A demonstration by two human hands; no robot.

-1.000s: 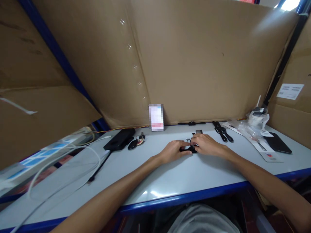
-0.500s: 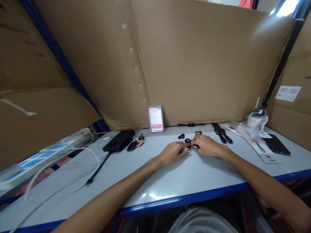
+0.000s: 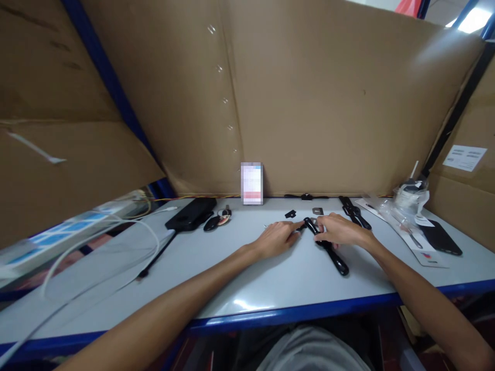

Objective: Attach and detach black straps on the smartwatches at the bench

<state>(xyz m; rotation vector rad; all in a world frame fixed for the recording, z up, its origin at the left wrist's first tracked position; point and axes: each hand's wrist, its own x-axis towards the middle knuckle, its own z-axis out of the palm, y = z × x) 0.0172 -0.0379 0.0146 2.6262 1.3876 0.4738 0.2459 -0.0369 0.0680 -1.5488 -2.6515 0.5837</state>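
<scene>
A long glossy black two-handled tool, which looks like a spokeshave body (image 3: 335, 258), lies slanted on the grey-white table. My right hand (image 3: 338, 230) closes over its middle, thumb on the near side and fingers curled at the far side. Beside its far end, my left hand (image 3: 275, 238) pinches a small dark piece, mostly hidden by the fingers. A thin silvery tip (image 3: 265, 225) shows past the left knuckles. Just beyond the hands lie a small black bracket-like part (image 3: 290, 214) and a flat metal blade with a hole (image 3: 317, 211).
Further black tools (image 3: 353, 212) lie to the right, near a packaged card (image 3: 415, 245), a dark phone (image 3: 441, 237) and a bagged item (image 3: 410, 193). A lit phone (image 3: 252, 184) leans on the cardboard wall. Left are a black case (image 3: 192, 214), keys (image 3: 212, 222), cables and power strips (image 3: 73, 229).
The black tool has come into view under my right hand, its near handle now pointing towards me. My right hand has shifted slightly right. The view has tilted and turned a little.
</scene>
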